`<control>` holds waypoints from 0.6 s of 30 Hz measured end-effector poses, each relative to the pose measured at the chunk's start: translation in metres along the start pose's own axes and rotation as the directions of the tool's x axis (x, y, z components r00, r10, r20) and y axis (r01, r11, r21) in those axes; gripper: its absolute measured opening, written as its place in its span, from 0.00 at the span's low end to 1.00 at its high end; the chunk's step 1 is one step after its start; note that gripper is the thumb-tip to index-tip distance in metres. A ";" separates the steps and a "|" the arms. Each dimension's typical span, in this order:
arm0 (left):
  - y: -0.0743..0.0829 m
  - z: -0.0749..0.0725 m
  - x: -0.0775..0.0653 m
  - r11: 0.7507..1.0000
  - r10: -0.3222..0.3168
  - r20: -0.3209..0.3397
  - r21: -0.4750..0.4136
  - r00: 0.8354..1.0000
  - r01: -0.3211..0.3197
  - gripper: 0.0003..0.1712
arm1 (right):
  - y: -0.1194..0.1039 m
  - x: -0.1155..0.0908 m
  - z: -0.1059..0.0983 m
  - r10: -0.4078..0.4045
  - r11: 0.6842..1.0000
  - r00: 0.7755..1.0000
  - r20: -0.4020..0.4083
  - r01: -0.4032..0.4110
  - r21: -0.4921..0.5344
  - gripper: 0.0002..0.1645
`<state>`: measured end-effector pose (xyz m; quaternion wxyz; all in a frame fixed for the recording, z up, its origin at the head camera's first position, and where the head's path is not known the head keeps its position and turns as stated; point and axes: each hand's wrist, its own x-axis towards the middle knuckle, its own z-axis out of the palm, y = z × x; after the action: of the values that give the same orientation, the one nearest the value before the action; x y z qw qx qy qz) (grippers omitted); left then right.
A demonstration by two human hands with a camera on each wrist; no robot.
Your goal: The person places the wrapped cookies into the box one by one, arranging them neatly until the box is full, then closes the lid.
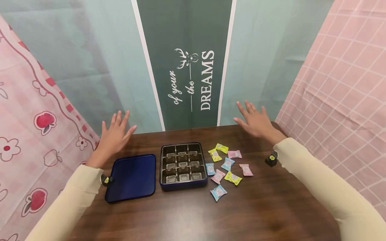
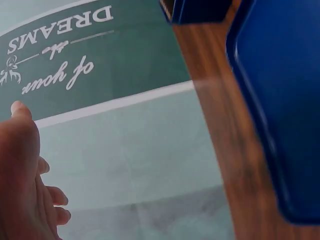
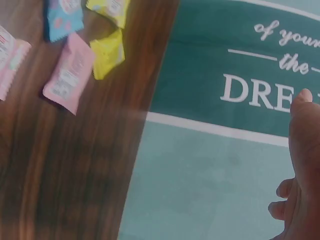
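Brown table (image 1: 169,217) beneath both raised hands (image 1: 114,137) (image 1: 255,123), spread-fingered and well apart.

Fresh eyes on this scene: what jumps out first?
Probably the bright wrapped candies scattered on the table, right of a box with nine compartments. Left of that box lies a flat blue lid. The left hand and right hand spread on either side, holding nothing, before a cloth lettered "DREAMS".
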<state>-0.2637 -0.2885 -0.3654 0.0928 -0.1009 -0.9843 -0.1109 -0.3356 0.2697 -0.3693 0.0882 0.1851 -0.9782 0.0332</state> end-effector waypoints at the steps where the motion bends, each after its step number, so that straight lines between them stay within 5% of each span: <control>1: 0.001 0.003 -0.004 1.000 0.001 0.000 -0.021 1.000 -0.001 0.46 | -0.001 -0.002 0.002 -0.005 1.000 1.000 -0.001 0.005 0.002 0.49; 12: 0.012 0.028 -0.029 0.982 0.009 0.002 -0.187 1.000 -0.009 0.42 | -0.011 -0.023 0.022 -0.023 0.996 1.000 0.007 0.022 0.084 0.48; 18: 0.023 0.049 -0.038 0.950 0.055 -0.019 -0.307 0.998 -0.058 0.39 | -0.014 -0.036 0.033 -0.026 0.993 0.999 0.024 0.023 0.120 0.46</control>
<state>-0.2297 -0.2614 -0.4158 0.0841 -0.1418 -0.9513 -0.2606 -0.3024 0.2663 -0.4081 0.0649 0.2024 -0.9732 0.0883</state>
